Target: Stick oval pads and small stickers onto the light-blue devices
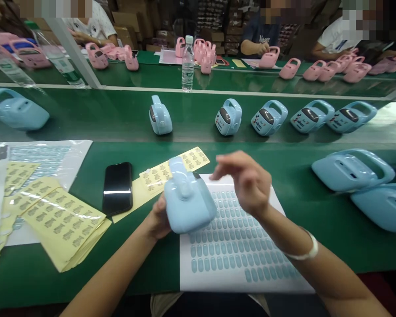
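My left hand [159, 218] grips a light-blue plastic device with a carrying handle [189, 207] from its left side. The device is tilted, its handle toward the far side, and a bit of its dark window shows at the upper right. My right hand [247, 182] hovers just right of the device, apart from it, with fingers bent but spread. No object can be made out in those fingers. Beneath both hands lies a white sheet of pale-blue oval stickers [231, 259]. A yellow sticker sheet [158, 176] lies behind the device.
A black phone [118, 188] and stacked yellow sticker sheets [66, 220] lie left. Several finished-looking blue devices [269, 118] line the belt [191, 119]; two more [353, 169] lie right. Behind stand a water bottle [188, 66] and pink devices [290, 68], with co-workers across.
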Tool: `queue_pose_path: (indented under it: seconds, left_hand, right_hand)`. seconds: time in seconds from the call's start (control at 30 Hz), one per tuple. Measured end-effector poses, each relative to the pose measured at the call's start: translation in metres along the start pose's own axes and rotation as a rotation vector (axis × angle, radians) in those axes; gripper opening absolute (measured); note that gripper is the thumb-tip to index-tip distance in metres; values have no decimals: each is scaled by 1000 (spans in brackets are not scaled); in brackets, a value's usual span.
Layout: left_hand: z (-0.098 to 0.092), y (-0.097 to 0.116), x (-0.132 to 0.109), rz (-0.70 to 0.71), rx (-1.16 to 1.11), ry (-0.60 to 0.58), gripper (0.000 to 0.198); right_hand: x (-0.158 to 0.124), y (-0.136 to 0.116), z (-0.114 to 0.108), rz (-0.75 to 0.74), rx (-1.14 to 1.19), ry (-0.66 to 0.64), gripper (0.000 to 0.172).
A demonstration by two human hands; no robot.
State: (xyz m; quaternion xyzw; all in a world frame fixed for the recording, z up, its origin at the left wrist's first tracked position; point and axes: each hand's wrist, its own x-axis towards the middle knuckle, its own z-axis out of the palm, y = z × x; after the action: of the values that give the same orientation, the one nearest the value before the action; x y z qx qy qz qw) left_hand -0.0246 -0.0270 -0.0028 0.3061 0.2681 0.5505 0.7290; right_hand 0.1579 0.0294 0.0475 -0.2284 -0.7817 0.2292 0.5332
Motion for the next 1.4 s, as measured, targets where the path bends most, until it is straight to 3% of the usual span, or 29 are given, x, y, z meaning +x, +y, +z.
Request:
queue_pose_path:
  seconds: [0.07, 0.17, 0.23, 0.37, 0.47, 0.63, 0.8, 1.1, 1.4]
  left_hand:
    - [-9, 18, 2, 174, -83, 111, 71]
    - [-28, 51, 2, 285, -156, 313, 63]
    - [-42, 69, 1, 303, -182, 384, 59]
    - [-64, 85, 0, 377, -243, 406, 70]
    - [-70, 86, 2, 299, -276, 503, 77]
    - [-66, 85, 7, 191, -286, 711, 67]
    - [-62, 85, 8, 191, -316, 790, 56]
    - [-65, 85, 7, 206, -317, 773, 54]
    - [-63, 85, 5, 198, -323, 765, 58]
  right_hand:
    - [21, 22, 27, 160, -83, -13, 35]
    - [42, 51, 81, 278, -362, -486, 20]
    - [46, 63, 114, 278, -422, -656, 16]
    - [39, 73, 152, 267, -456, -720, 14]
    - [33, 77, 159, 299, -466, -735, 13]
    - [29, 79, 164, 348, -433, -703, 10]
    - [30, 72, 169, 402, -359, -690, 11]
    - [58, 72, 155, 558, -254, -736, 10]
    - [44, 68, 176, 602, -278, -654, 13]
